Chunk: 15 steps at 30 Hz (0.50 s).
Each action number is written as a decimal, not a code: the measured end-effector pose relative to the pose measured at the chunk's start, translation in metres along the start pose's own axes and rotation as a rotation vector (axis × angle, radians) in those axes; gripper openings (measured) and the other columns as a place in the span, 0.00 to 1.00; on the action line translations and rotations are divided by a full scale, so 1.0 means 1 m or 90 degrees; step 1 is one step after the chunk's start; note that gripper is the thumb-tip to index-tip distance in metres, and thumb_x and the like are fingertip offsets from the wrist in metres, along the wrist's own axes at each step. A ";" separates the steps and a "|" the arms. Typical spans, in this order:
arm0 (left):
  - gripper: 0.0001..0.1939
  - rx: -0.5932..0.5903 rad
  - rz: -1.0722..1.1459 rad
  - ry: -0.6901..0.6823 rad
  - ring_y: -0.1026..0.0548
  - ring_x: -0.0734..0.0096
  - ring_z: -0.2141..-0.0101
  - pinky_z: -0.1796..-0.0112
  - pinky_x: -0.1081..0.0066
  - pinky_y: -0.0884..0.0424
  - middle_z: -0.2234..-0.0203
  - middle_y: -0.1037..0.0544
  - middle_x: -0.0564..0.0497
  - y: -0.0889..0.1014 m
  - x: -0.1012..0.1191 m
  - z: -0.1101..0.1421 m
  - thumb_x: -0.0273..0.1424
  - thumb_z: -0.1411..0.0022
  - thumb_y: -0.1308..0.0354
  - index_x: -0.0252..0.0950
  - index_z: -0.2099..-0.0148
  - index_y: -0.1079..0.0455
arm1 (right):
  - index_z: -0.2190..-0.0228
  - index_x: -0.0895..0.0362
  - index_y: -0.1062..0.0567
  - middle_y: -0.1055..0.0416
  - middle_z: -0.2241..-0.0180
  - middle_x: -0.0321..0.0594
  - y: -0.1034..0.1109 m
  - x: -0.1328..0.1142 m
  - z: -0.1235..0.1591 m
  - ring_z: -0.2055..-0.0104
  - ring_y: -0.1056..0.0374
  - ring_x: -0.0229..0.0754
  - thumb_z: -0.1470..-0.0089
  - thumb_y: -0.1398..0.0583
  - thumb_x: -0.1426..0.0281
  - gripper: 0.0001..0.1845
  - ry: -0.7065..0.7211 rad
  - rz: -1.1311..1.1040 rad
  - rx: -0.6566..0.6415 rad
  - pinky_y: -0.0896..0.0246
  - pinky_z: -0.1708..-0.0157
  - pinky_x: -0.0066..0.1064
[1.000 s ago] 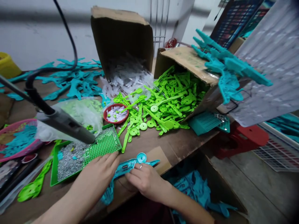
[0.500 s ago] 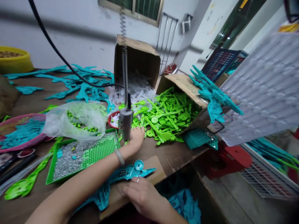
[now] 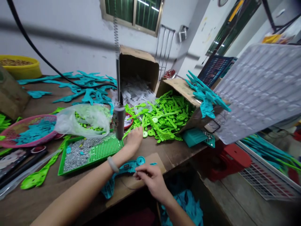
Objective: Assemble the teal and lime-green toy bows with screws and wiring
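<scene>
My left hand [image 3: 134,137] reaches past the hanging grey power screwdriver [image 3: 118,122] to the near edge of a pile of bright green plastic parts [image 3: 169,116]. Its fingers bend down on the far side, so their grip is hidden. Over a flat piece of cardboard [image 3: 154,160], my right hand [image 3: 152,180] is raised with thumb and fingers pinched together; anything between them is too small to make out. Beneath it lies a turquoise plastic part [image 3: 128,167] with a round disc end, partly covered by my left forearm and right hand.
Left of my arm is a green tray [image 3: 61,164] of small metal pieces. A pink basket [image 3: 14,122] and a plastic bag [image 3: 64,121] stand behind it. Tipped cardboard boxes [image 3: 174,83] spill parts. The table's edge drops off on the right, near a red stool [image 3: 237,157].
My right hand has lifted off the turquoise part and its fingers have drawn into a pinch. My left hand stays by the green pile. The whole view has shifted slightly.
</scene>
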<state>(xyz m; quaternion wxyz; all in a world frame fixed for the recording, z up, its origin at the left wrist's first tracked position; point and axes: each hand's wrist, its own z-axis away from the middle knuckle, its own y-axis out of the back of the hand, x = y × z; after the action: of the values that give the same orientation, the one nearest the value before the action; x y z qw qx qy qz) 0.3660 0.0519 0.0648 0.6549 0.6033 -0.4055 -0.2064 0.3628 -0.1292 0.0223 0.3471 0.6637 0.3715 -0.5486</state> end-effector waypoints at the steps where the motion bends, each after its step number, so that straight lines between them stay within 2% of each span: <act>1: 0.13 -0.003 0.022 0.006 0.22 0.55 0.54 0.55 0.58 0.26 0.55 0.24 0.36 0.007 -0.004 0.012 0.26 0.28 0.54 0.29 0.47 0.31 | 0.63 0.55 0.18 0.18 0.70 0.40 0.004 0.000 -0.002 0.70 0.22 0.40 0.42 0.37 0.64 0.10 -0.033 -0.034 0.031 0.26 0.66 0.30; 3: 0.13 -0.018 0.075 0.027 0.23 0.49 0.52 0.56 0.56 0.27 0.53 0.24 0.33 0.020 -0.013 0.035 0.27 0.30 0.53 0.29 0.49 0.31 | 0.61 0.56 0.19 0.19 0.70 0.40 0.014 0.002 -0.017 0.71 0.23 0.40 0.45 0.35 0.63 0.12 -0.068 -0.068 0.094 0.26 0.66 0.31; 5: 0.09 -0.064 0.154 0.042 0.21 0.49 0.55 0.57 0.57 0.26 0.58 0.22 0.36 0.028 -0.024 0.055 0.30 0.33 0.49 0.31 0.57 0.30 | 0.60 0.57 0.21 0.19 0.71 0.39 0.024 0.006 -0.047 0.72 0.24 0.39 0.48 0.34 0.63 0.14 -0.076 -0.080 0.137 0.27 0.67 0.31; 8: 0.11 -0.160 0.310 0.056 0.19 0.58 0.65 0.65 0.65 0.24 0.71 0.21 0.45 0.033 -0.036 0.083 0.37 0.35 0.48 0.36 0.67 0.34 | 0.69 0.58 0.24 0.22 0.76 0.37 0.035 0.012 -0.104 0.73 0.26 0.38 0.53 0.32 0.64 0.11 -0.084 -0.083 0.114 0.29 0.69 0.30; 10: 0.14 -0.200 0.455 0.097 0.19 0.64 0.72 0.72 0.69 0.25 0.73 0.21 0.48 0.030 -0.043 0.106 0.42 0.34 0.51 0.37 0.66 0.38 | 0.72 0.58 0.26 0.24 0.77 0.35 0.036 0.012 -0.128 0.73 0.27 0.36 0.55 0.32 0.65 0.11 -0.086 -0.080 0.095 0.30 0.68 0.27; 12: 0.16 -0.215 0.638 0.176 0.21 0.66 0.77 0.77 0.71 0.27 0.74 0.20 0.49 0.025 -0.050 0.135 0.46 0.38 0.49 0.38 0.63 0.40 | 0.70 0.58 0.26 0.25 0.76 0.34 0.030 0.007 -0.127 0.73 0.28 0.35 0.53 0.32 0.63 0.12 -0.097 -0.088 0.058 0.32 0.69 0.26; 14: 0.19 -0.199 0.761 0.254 0.22 0.67 0.80 0.79 0.72 0.30 0.76 0.21 0.52 0.019 -0.056 0.167 0.48 0.43 0.43 0.38 0.60 0.39 | 0.66 0.57 0.25 0.25 0.74 0.34 0.018 -0.002 -0.101 0.75 0.31 0.34 0.49 0.34 0.62 0.12 -0.120 -0.090 -0.030 0.35 0.73 0.25; 15: 0.20 -0.185 0.775 0.278 0.23 0.66 0.80 0.79 0.72 0.30 0.77 0.21 0.52 0.017 -0.058 0.182 0.47 0.45 0.41 0.38 0.59 0.37 | 0.65 0.57 0.24 0.25 0.72 0.35 0.012 -0.008 -0.084 0.76 0.33 0.33 0.47 0.34 0.62 0.12 -0.126 -0.078 -0.092 0.38 0.76 0.25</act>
<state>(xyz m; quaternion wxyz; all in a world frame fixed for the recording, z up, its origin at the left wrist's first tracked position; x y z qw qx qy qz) 0.1861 -0.0147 0.0543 0.7966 0.2002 -0.4998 0.2749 0.4115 -0.0630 0.0443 0.3950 0.5557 0.4139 -0.6031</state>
